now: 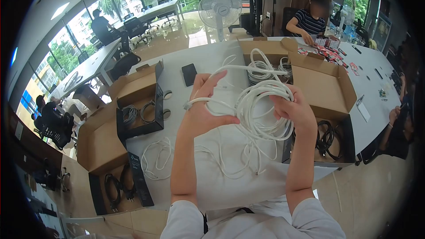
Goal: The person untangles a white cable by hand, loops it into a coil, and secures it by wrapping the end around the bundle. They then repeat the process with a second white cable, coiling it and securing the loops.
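A coil of white cable [254, 110] hangs above the table in front of me. My right hand [290, 106] is closed around its right side, fingers curled into the loops. My left hand [201, 108] is raised beside the coil with thumb and fingers spread apart. One strand lies across that hand, its grey-white plug [187, 106] at the hand's outer side, and another strand passes by the fingertips. Whether the lower fingers pinch any cable is hidden. Loose white cables [221, 168] lie on the table [208, 139] below.
Black-and-brown open boxes [146, 102] hold cables on the left; another box [341, 155] with black cables stands right. A farther box [263, 46] holds white coils. A black flat object [189, 75] lies nearby. Across the table, a person [310, 22] handles red packets [327, 53].
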Available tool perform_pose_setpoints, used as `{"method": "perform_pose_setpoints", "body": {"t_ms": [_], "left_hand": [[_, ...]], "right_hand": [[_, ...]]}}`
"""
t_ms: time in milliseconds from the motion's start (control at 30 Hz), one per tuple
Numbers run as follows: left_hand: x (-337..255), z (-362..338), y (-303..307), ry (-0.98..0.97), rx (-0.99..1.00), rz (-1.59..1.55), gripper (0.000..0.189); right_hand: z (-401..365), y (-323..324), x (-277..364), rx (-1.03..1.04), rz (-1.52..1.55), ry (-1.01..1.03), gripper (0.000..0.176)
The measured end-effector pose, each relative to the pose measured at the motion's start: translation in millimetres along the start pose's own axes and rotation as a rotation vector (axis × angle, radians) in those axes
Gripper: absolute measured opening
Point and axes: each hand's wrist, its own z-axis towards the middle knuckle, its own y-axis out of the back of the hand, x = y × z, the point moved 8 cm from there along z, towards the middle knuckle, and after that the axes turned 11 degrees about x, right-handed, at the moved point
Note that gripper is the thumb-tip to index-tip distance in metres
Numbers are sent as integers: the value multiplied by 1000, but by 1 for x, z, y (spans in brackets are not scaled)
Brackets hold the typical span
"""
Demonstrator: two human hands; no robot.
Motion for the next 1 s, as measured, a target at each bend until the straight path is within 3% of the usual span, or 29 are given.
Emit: {"method": "perform_pose_setpoints", "body": {"t_ms": [100, 200, 267, 333, 433, 467, 567, 600, 700, 733, 833, 867, 1000], "left_hand": [[-11, 5, -5, 4, -79, 73, 110], [21, 6, -9, 147, -6, 97, 95], [73, 1, -3, 219, -118, -90, 82], [114, -6, 10, 278, -351, -391, 65], [150, -33, 38, 230, -771, -1069, 49], [167, -45, 48, 216, -855, -1148, 45], [190, -83, 69, 244, -1174, -1165, 33], [191, -94, 72, 265, -1288, -1131, 28], [168, -95, 86, 90, -1334, -1027, 20], [158, -87, 87, 71, -1262, -1005, 15], [151, -64, 79, 270, -943, -825, 20], [149, -60, 73, 405, -856, -643, 26], [144, -32, 38, 579, -345, -337, 25]], "right_hand": [[-4, 10, -3, 46, -83, -64, 12], [-16, 8, 6, 164, -13, -17, 14], [-23, 4, 6, 296, -96, -13, 17], [-27, -1, 7, 444, -299, 34, 20], [-30, -5, 14, 421, -441, 146, 20], [-31, 4, 15, 311, -439, 164, 19], [-40, 43, 12, -143, -281, -92, 17], [-41, 50, 19, -300, -296, -51, 16], [-45, 71, 29, -553, -341, 86, 18], [-47, 75, 34, -664, -480, 171, 19], [-51, 74, 43, -702, -525, 316, 19], [-52, 72, 45, -683, -469, 303, 19], [-50, 67, 42, -576, -398, 249, 20]]}}
